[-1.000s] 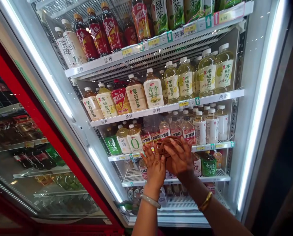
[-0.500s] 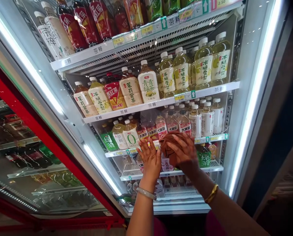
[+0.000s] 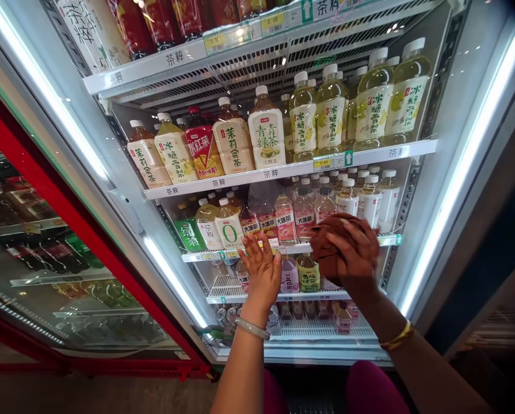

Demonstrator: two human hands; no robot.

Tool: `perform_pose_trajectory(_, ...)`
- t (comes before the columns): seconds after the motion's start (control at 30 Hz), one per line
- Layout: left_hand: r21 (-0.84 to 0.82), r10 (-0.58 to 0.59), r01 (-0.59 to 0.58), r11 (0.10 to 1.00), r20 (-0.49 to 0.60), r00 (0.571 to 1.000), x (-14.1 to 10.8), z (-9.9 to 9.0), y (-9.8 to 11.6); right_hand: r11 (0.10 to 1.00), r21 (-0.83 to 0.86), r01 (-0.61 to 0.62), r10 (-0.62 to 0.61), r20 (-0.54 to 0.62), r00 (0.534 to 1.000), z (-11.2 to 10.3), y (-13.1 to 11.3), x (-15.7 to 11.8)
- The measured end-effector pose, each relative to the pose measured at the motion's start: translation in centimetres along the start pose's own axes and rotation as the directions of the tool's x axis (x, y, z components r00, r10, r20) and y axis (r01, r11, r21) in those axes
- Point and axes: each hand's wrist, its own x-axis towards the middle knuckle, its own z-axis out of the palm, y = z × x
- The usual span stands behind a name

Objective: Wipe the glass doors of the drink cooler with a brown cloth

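Your right hand (image 3: 355, 253) presses a bunched brown cloth (image 3: 332, 244) against the front edge of the third shelf (image 3: 386, 240), just below the row of small white-capped bottles (image 3: 361, 198). The fingers curl over the cloth and hold it bunched, so that hand is closed on it; most of the cloth is hidden under the palm. The cloth sits right of the shelf's middle, near the price tags at that end.

Your left hand (image 3: 262, 270) is flat and wide, fingers spread, resting against the same shelf edge below the pink-labelled bottles (image 3: 285, 221). It holds nothing; it looks to be steadying you against the rail. A pale bangle (image 3: 252, 328) sits on that wrist and a gold one (image 3: 396, 338) on the right.

By the look of it you are wiping along this shelf front, and the cloth is well towards its right end. Any further stroke calls for a light, level pressure, since the bottles stand close behind the rail and a push upward could tip the front row. The shelf below holds a green-labelled bottle (image 3: 308, 272) just beside your right hand, so keep the cloth clear of its cap.
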Motion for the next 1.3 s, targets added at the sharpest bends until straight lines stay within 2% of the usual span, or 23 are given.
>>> perform_pose_trajectory(0.1, 0.021, 0.029, -0.029, 0.999, -0.035, 0.999, 0.0, 0.4, 0.1, 0.997, -0.003, -0.083, 0.082, -0.063, 0.995, -0.4, 0.1, -1.2)
perform_pose_trajectory(0.17, 0.034, 0.019, -0.016, 0.999, -0.072, 0.997, 0.2, 0.9, 0.8, 0.997, 0.013, -0.082, 0.082, 0.013, 0.997, -0.1, -1.2, -1.7)
perform_pose_trajectory(0.27, 0.020, -0.076, 0.079, 0.997, -0.146, 0.986, 0.5, 2.1, 2.8, 0.999, 0.036, -0.020, 0.016, 0.105, 0.994, 0.6, -2.9, -1.1)
perform_pose_trajectory(0.37, -0.005, -0.129, 0.130, 0.991, -0.182, 0.975, 0.4, 3.5, 5.5, 1.000, 0.018, 0.020, -0.021, 0.103, 0.994, 0.5, -2.4, 0.1)
perform_pose_trajectory(0.43, -0.006, -0.054, 0.054, 0.999, -0.169, 0.984, 0.1, 4.4, 7.4, 1.000, -0.007, -0.005, 0.006, 0.062, 0.998, -0.2, -1.1, 0.0)
perform_pose_trajectory(0.53, -0.016, 0.173, -0.176, 0.984, -0.111, 0.979, -0.4, 5.6, 10.2, 0.994, -0.029, -0.101, 0.100, -0.029, 0.995, -1.1, 0.6, -1.5)
perform_pose_trajectory(0.6, -0.012, 0.285, -0.286, 0.958, -0.065, 0.956, -0.5, 6.3, 11.7, 0.989, -0.029, -0.142, 0.142, -0.020, 0.990, -1.6, 1.2, -2.6)
perform_pose_trajectory(0.67, -0.001, 0.305, -0.306, 0.952, -0.043, 0.951, -0.3, 6.7, 12.6, 0.993, -0.021, -0.120, 0.121, 0.022, 0.992, -2.1, 2.1, -2.7)
perform_pose_trajectory(0.8, -0.001, 0.256, -0.256, 0.967, -0.041, 0.966, 0.2, 7.0, 13.2, 0.999, -0.032, 0.042, -0.039, 0.109, 0.993, -3.8, 5.0, -1.0)
perform_pose_trajectory(0.9, 0.001, 0.245, -0.245, 0.970, -0.047, 0.968, 0.4, 6.8, 13.4, 0.996, -0.087, -0.009, 0.016, 0.081, 0.997, -4.8, 6.1, -1.0)
perform_pose_trajectory(1.0, -0.003, 0.218, -0.218, 0.976, -0.029, 0.976, 0.4, 6.6, 13.5, 0.992, -0.088, -0.088, 0.090, 0.019, 0.996, -4.6, 5.2, -2.1)
perform_pose_trajectory(1.1, -0.007, 0.213, -0.213, 0.977, 0.007, 0.977, 0.4, 6.5, 13.4, 1.000, -0.019, -0.012, 0.014, 0.100, 0.995, -4.4, 4.7, -1.5)
perform_pose_trajectory(1.17, -0.008, 0.218, -0.218, 0.976, 0.012, 0.976, 0.5, 6.5, 13.3, 0.998, 0.003, 0.070, -0.070, 0.152, 0.986, -4.9, 5.7, -0.1)
perform_pose_trajectory(1.23, -0.010, 0.223, -0.223, 0.975, 0.005, 0.975, 0.5, 6.5, 13.2, 0.995, -0.021, 0.094, -0.090, 0.139, 0.986, -5.8, 7.3, 1.1)
perform_pose_trajectory(1.3, -0.015, 0.232, -0.232, 0.973, -0.005, 0.973, 0.3, 6.5, 13.3, 0.997, -0.070, 0.028, -0.024, 0.065, 0.998, -6.4, 8.4, 1.0)
